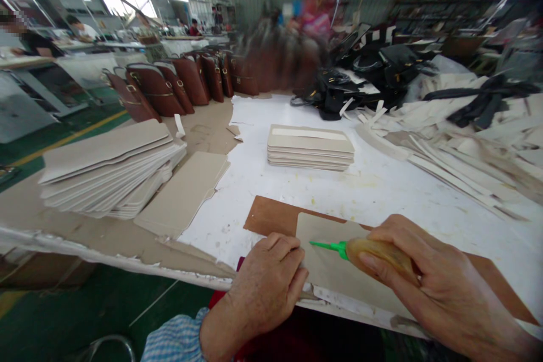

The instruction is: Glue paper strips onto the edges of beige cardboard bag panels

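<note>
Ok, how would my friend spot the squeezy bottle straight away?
Find the white tabletop, then the right hand near its front edge. That hand holds the yellowish bottle over a cream sheet. Nothing else nearby has a bright green spout.

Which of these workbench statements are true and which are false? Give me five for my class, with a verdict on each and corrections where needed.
1. The right hand holds a bottle with a green nozzle. True.
2. The nozzle points away from the left hand. False: it points towards the left hand.
3. The beige panel lies over part of a brown piece. True.
4. The standing brown bags are to the right of the black bags. False: the brown bags are to the left of the black bags.
5. The neat stack has a paler strip on top. True.
</note>
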The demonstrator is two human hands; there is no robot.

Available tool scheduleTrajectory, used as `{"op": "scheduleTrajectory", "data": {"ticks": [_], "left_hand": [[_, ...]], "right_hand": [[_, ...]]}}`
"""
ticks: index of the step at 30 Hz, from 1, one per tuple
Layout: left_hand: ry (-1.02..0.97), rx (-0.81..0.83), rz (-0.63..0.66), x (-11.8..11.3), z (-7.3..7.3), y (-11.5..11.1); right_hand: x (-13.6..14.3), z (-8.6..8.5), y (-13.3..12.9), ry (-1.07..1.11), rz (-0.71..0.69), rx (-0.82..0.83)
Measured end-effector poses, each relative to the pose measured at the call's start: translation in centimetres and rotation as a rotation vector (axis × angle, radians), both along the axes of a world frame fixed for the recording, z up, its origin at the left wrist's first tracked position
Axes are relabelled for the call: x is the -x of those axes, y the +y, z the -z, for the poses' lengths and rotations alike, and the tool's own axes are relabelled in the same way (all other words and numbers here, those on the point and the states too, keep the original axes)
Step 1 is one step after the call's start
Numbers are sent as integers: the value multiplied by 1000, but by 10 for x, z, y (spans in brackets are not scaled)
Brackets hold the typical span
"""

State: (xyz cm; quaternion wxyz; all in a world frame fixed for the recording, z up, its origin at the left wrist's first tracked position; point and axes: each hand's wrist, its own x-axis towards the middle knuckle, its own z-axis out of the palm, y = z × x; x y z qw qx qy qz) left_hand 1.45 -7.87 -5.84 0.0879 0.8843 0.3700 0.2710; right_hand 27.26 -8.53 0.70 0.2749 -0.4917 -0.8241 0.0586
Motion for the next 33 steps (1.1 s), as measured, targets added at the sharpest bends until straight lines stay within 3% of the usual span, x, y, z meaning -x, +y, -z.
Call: {"op": "scheduleTrajectory", "data": {"ticks": [8,19,26,33], "left_hand": [[-11,-18,6,0,2,1],[-15,16,5,-1,1,1],[-16,25,-5,-1,-1,1],[-23,-6,-8,-1,1,0]], "right_hand": [[-7,-2,1,-64,34,-31],[-21,6,-8,-8,67,170],[-7,-3,-6,7,0,122],[-5,4,-4,-58,51,51]]}}
